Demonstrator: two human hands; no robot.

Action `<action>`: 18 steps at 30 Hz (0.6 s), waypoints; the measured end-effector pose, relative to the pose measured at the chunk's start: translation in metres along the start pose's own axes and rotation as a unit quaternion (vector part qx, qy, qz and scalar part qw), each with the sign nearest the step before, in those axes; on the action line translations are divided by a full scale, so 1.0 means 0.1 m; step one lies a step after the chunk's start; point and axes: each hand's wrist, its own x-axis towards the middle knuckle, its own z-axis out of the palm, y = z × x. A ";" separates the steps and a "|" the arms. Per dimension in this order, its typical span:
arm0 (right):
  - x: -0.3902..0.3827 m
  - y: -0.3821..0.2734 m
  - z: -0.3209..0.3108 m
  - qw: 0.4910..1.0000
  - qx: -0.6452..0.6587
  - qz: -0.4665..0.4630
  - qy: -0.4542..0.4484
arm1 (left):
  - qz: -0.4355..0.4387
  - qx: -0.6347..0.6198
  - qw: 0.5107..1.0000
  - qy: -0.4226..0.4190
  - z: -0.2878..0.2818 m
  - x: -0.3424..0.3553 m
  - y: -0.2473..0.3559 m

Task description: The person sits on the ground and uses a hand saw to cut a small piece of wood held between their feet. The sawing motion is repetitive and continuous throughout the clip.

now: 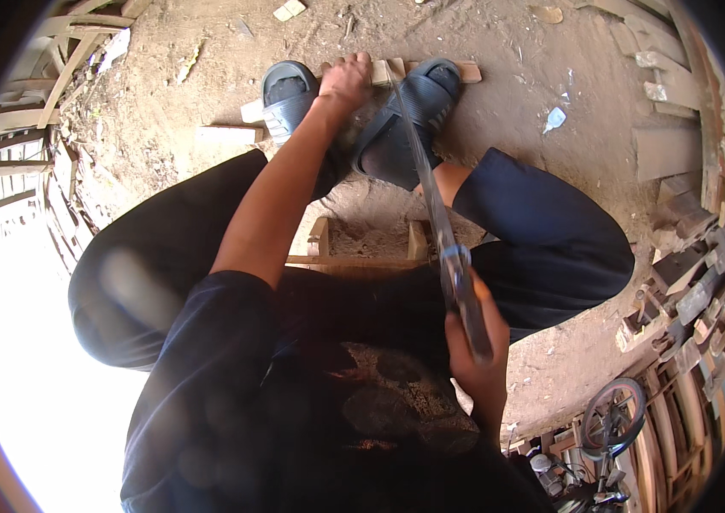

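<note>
A handsaw (427, 184) has its dark handle in my right hand (482, 338), near my lap, with the fingers wrapped round it. Its long blade slants away, and the tip end lies across a narrow strip of wood (388, 72) on the ground. My left hand (347, 81) presses down on this strip, fingers curled over it, left of the blade. On either side are my feet in dark slide sandals, the left sandal (291, 115) beside my left hand and the right sandal (424, 101) over the strip, just right of the blade.
Below me shows a low wooden seat (354, 261). A short wood offcut (230, 135) lies on the dirt floor (507, 111) at left. Stacked lumber (670, 154) lines the right side, with a bicycle wheel (613, 419) at lower right. More wooden slats (67, 77) stand at upper left.
</note>
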 end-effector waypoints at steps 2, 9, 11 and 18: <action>0.19 0.10 0.03 0.999 0.029 0.014 0.003 | 0.005 -0.016 1.000 -0.011 -0.04 0.00 0.06; -0.16 0.05 -0.05 0.999 0.003 0.000 0.032 | -0.005 0.006 0.999 -0.032 -0.18 -0.02 0.06; 0.02 0.06 -0.03 0.999 0.005 0.034 -0.013 | -0.001 0.001 1.000 -0.029 -0.16 -0.03 0.08; -0.31 0.02 0.04 0.999 -0.015 0.021 -0.026 | 0.024 -0.009 0.998 -0.061 -0.17 0.01 0.01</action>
